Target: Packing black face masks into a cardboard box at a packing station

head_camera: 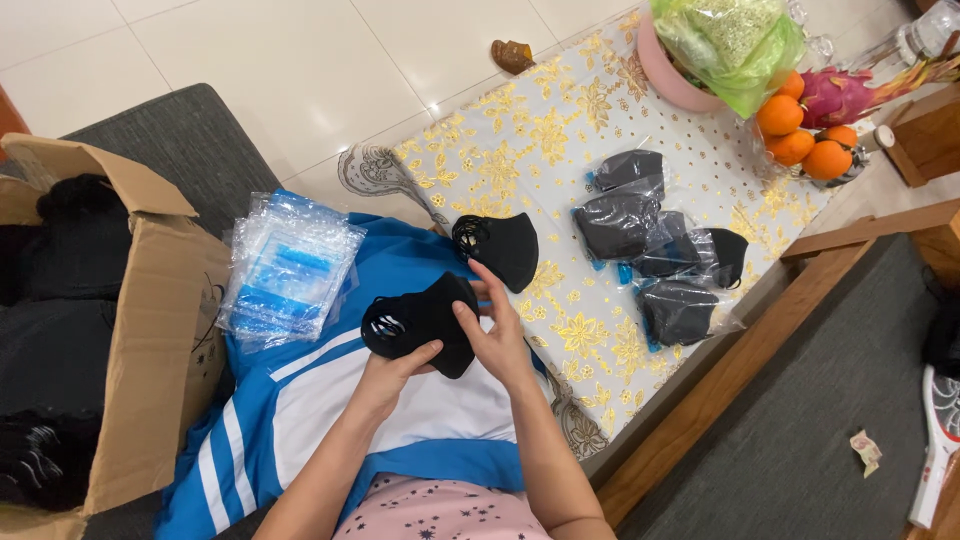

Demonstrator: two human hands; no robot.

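I see both hands pinching one black mask over the lap — left hand at its 6 o'clock, right hand at 3. I'd flatten it squarely — edges aligned.

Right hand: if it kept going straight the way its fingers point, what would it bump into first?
The right hand points up and a bit left over the held mask. Going straight on, it would probably meet the second black mask at the table edge first, though depth is hard to judge.
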